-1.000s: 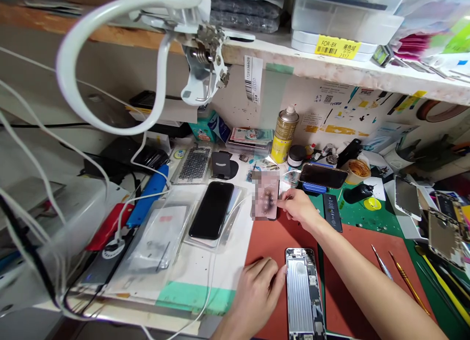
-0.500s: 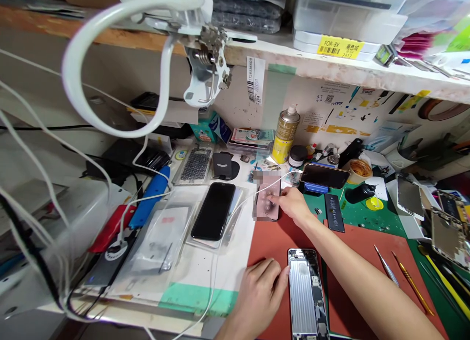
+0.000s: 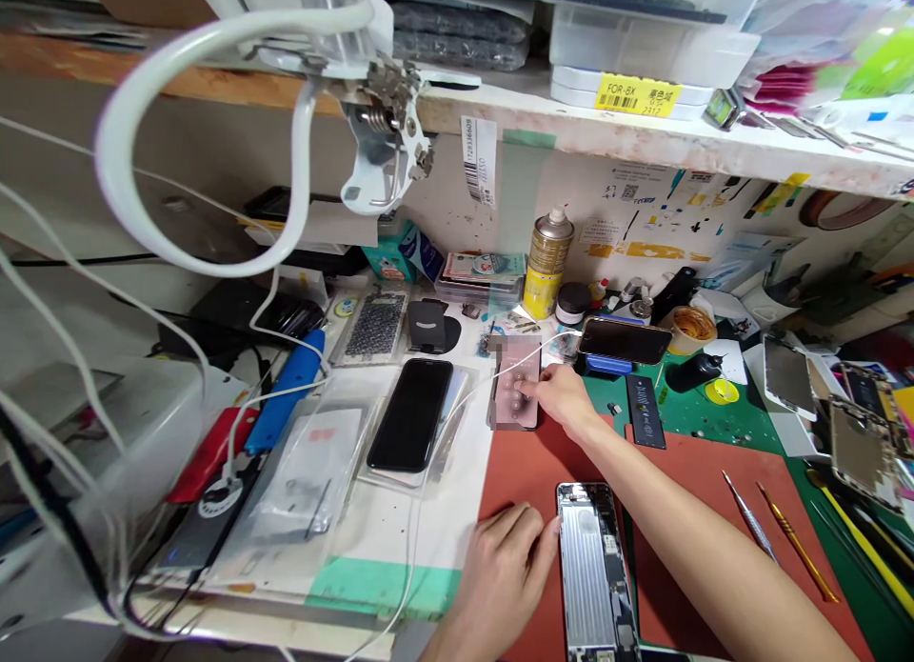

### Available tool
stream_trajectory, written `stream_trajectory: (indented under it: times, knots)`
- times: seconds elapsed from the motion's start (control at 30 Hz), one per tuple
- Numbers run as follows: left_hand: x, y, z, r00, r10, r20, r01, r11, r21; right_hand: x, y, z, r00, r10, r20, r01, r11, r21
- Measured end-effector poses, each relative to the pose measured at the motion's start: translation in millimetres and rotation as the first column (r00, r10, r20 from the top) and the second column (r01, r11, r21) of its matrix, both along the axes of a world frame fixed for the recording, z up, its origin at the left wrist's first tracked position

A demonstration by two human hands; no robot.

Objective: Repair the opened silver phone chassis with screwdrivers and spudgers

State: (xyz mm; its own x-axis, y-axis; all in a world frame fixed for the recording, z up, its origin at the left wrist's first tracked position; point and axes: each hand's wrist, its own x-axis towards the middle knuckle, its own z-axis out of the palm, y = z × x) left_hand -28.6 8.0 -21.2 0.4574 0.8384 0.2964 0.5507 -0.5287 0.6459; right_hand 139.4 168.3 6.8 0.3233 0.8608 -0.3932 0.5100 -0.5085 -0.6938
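My right hand [image 3: 564, 393] reaches over the red mat, its index finger extended onto the lit screen of a phone [image 3: 519, 395] whose left and top parts are pixelated. The other fingers of that hand are curled in. Resting on the mat, my left hand [image 3: 508, 557] has its fingers curled under and its thumb touching the upper left edge of an opened phone housing [image 3: 586, 557] with bare metal and parts showing. Whether anything lies under the curled left fingers is hidden. A black phone [image 3: 412, 414] lies on plastic sleeves to the left.
A propped phone [image 3: 625, 340], a battery [image 3: 646, 411] and a spray can [image 3: 548, 262] stand or lie at the back. Tweezers [image 3: 748, 514] lie on the right. A white cable [image 3: 416, 529] crosses the left side; a ring lamp [image 3: 114, 157] hangs above it.
The whole view has shifted slightly. My right index finger has moved a little lower on the lit screen. My left hand stays by the opened housing.
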Motion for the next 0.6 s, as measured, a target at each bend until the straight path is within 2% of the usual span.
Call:
stream_trajectory:
  times: [0.37,0.6]
  knots:
    - [-0.1,-0.3,-2.1,1.0,-0.003,-0.01,0.003,1.0,0.017,-0.9,-2.6,3.0,0.999,-0.03,-0.03,0.03,1.0,-0.002]
    - [0.1,-0.5,-0.9,1.0,-0.006,-0.006,0.006,1.0,0.019,11.0,-13.1,5.2,0.991,-0.049,-0.122,0.06,0.994,0.089]
